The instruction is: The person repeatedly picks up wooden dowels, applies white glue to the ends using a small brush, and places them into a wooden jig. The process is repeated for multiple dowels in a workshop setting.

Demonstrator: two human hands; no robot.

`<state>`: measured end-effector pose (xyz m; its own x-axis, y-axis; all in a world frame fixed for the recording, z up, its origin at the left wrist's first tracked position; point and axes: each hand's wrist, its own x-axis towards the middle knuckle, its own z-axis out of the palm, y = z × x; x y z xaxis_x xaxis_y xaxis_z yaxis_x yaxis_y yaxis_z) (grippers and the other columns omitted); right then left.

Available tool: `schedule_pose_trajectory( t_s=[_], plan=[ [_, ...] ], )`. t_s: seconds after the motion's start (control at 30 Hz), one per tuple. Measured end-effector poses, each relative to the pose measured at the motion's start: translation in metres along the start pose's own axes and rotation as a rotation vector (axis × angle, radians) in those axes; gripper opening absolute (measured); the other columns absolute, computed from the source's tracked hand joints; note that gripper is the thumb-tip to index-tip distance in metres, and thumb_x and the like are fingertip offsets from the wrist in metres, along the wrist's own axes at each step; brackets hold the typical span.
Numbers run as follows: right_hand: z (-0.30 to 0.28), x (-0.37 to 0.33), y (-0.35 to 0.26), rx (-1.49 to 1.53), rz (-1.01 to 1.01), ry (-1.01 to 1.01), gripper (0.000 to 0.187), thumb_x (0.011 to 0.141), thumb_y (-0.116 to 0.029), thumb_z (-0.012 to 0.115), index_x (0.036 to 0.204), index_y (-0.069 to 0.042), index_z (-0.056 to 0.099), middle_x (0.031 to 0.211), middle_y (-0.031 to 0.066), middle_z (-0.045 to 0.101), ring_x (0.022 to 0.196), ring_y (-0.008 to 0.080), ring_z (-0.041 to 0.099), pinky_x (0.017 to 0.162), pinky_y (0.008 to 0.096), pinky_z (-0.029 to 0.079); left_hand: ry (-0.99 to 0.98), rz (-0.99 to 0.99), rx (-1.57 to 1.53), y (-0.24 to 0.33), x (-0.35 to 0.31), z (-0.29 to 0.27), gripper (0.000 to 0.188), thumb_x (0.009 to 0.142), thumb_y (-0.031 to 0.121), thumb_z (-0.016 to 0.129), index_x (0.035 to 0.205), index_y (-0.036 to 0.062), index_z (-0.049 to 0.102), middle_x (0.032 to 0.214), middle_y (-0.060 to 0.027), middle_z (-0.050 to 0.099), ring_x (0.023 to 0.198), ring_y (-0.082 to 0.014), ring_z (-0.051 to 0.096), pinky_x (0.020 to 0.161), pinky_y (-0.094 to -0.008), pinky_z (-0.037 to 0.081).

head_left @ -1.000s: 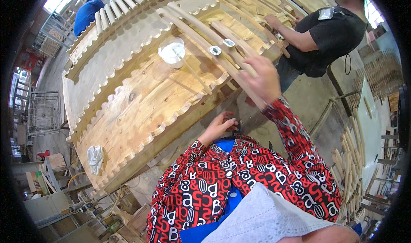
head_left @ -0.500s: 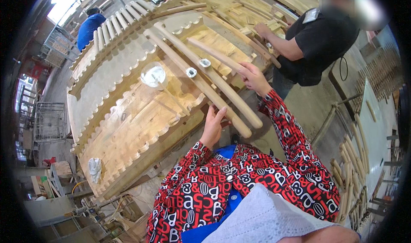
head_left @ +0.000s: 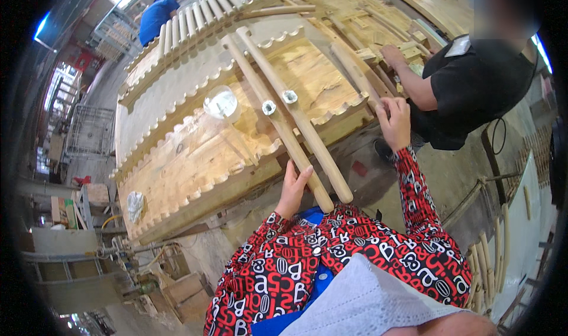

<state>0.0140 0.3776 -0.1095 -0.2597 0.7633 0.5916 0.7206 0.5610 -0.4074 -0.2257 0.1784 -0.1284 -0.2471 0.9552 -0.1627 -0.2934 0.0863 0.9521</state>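
My left hand (head_left: 292,189) is closed around the near part of a round wooden rod (head_left: 288,137), its thumb against the rod's side. A second wooden rod (head_left: 316,142) lies beside it on the right, apart from my fingers. Each rod bears a small white ring-like patch with a grey middle. Farther right, my right hand (head_left: 395,121) grips the near end of a third wooden rod (head_left: 353,69), which slants away to the far left. A round, clear-looking tub (head_left: 220,103) with white contents sits left of the rods.
Scalloped wooden racks (head_left: 195,152) span the bench, with a row of rods (head_left: 195,17) at the far end. A crumpled white cloth (head_left: 135,207) lies near left. A co-worker in a black shirt (head_left: 473,87) reaches over wooden parts at right. More rods (head_left: 485,265) stand lower right.
My right hand has moved right with its rod, drawing it away from the other two. My left hand has stayed at its rod. The whole view has shifted slightly.
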Motion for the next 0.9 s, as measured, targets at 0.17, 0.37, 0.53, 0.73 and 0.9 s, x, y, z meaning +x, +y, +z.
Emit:
schedule_pose_trajectory(
  t_s=[0.17, 0.37, 0.53, 0.73, 0.9],
  plan=[
    [0.007, -0.060, -0.092, 1.280, 0.447, -0.830, 0.057, 0.089, -0.018, 0.064, 0.137, -0.003, 0.039, 0.094, 0.0048, 0.056, 0.079, 0.0153, 0.059, 0.071, 0.0309, 0.051, 0.032, -0.017, -0.180, 0.000, 0.008, 0.001, 0.048, 0.094, 0.019, 0.061, 0.132, 0.0043, 0.036, 0.100, -0.0047, 0.054, 0.084, -0.0110, 0.057, 0.068, -0.0253, 0.049],
    [-0.025, -0.062, -0.101, 1.546, 0.698, -0.905, 0.066, 0.083, -0.006, 0.064, 0.141, -0.004, 0.034, 0.084, 0.0048, 0.054, 0.058, 0.0120, 0.056, 0.048, 0.0258, 0.050, -0.033, 0.255, 0.072, 0.015, 0.011, 0.037, 0.044, 0.091, 0.012, 0.060, 0.128, 0.0017, 0.037, 0.094, -0.0048, 0.053, 0.080, -0.0115, 0.056, 0.069, -0.0255, 0.048],
    [-0.055, -0.042, -0.056, 1.459, 0.574, -0.818, 0.065, 0.083, -0.011, 0.063, 0.140, -0.003, 0.035, 0.079, 0.0030, 0.056, 0.050, 0.0104, 0.056, 0.045, 0.0235, 0.049, -0.079, 0.347, 0.004, 0.014, 0.040, 0.079, 0.045, 0.091, 0.012, 0.059, 0.128, 0.0002, 0.037, 0.098, -0.0049, 0.052, 0.084, -0.0114, 0.055, 0.072, -0.0259, 0.048],
    [-0.042, -0.021, -0.019, 1.341, 0.572, -0.753, 0.037, 0.086, -0.015, 0.059, 0.118, 0.000, 0.049, 0.075, 0.0035, 0.057, 0.050, 0.0115, 0.056, 0.045, 0.0247, 0.048, -0.139, 0.392, -0.052, -0.012, 0.082, 0.116, 0.040, 0.091, 0.019, 0.064, 0.118, 0.0003, 0.041, 0.104, -0.0079, 0.056, 0.092, -0.0135, 0.055, 0.079, -0.0283, 0.049],
    [-0.026, -0.028, 0.008, 1.188, 0.713, -0.664, 0.034, 0.096, -0.032, 0.051, 0.112, -0.003, 0.058, 0.079, 0.0052, 0.065, 0.061, 0.0125, 0.062, 0.050, 0.0267, 0.051, -0.202, 0.197, -0.079, -0.033, 0.077, 0.118, 0.031, 0.094, 0.025, 0.061, 0.111, 0.0055, 0.044, 0.096, -0.0059, 0.057, 0.081, -0.0129, 0.059, 0.062, -0.0318, 0.052]
  ],
)
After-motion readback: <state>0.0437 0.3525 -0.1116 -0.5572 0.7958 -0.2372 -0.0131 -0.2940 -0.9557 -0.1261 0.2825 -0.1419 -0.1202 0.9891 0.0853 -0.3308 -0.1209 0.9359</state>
